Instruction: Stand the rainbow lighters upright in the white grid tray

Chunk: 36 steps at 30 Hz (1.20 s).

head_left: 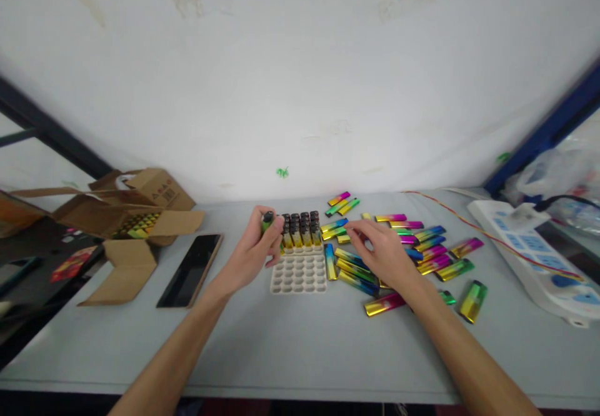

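My left hand (255, 244) is closed round a dark-topped lighter (267, 217), held upright beside the rows. Several black-topped, gold-bodied lighters (302, 232) stand packed in the back part of a white tray (299, 274); the tray's front pockets hold nothing. Over the left side of a loose spread of shiny oblong cases (359, 282), my right hand (382, 250) has its thumb and forefinger apart. Its fingertip is close to a blue-and-gold case (334, 225); whether it touches is unclear. The cases run from gold into blue, green or magenta.
A dark phone (190, 270) lies left of the tray. Beyond it an open cardboard box (175, 222) holds more lighters. A white power strip (529, 250) sits at the right, with a red-yellow cable (492, 238) across it. The white wall (300, 91) bounds the grey table.
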Each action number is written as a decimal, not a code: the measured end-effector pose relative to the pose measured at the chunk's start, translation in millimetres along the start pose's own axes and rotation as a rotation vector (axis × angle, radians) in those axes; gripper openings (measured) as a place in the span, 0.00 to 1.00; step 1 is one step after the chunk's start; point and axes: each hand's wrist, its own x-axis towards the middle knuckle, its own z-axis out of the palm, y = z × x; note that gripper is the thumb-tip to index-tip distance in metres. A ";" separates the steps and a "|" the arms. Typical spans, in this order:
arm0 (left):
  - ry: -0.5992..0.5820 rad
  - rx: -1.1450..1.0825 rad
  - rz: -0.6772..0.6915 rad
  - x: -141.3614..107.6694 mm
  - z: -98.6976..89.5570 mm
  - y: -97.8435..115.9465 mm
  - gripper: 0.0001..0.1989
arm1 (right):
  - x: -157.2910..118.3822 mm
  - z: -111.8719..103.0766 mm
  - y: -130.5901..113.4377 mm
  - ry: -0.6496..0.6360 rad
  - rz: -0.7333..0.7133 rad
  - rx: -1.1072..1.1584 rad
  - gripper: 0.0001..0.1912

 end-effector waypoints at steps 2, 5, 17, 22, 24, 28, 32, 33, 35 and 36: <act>0.014 0.028 -0.035 -0.1 -8.1 -0.2 0.18 | 0.0 -0.2 -1.4 -0.013 -0.005 0.020 0.09; -0.015 0.076 -0.110 -0.9 -15.1 0.4 0.18 | 0.2 -0.7 -3.3 -0.025 -0.008 0.041 0.09; 0.087 0.592 0.394 6.4 -19.3 -2.7 0.11 | -1.0 3.1 -0.8 -0.083 -0.004 0.032 0.09; 0.056 0.868 0.493 1.1 -24.2 -11.2 0.08 | -0.6 2.4 -1.6 -0.094 0.007 0.038 0.10; 0.036 0.937 0.557 -0.4 -24.9 -14.7 0.07 | -0.3 2.4 -1.9 -0.092 0.012 0.035 0.09; -0.007 1.022 0.660 1.1 -25.7 -19.2 0.05 | -0.2 3.1 -2.3 -0.095 0.010 0.038 0.09; -0.007 1.032 0.619 5.6 -28.3 -21.7 0.07 | -0.5 3.0 -1.8 -0.108 0.013 0.033 0.09; -0.010 1.024 0.594 6.6 -29.4 -22.4 0.08 | -0.5 2.9 -1.5 -0.110 0.015 0.035 0.09; -0.013 1.002 0.550 8.1 -31.8 -24.0 0.09 | -0.5 2.9 -0.9 -0.112 0.018 0.040 0.09; -0.014 0.997 0.541 8.6 -32.9 -24.9 0.10 | -0.5 2.9 -0.7 -0.112 0.019 0.041 0.09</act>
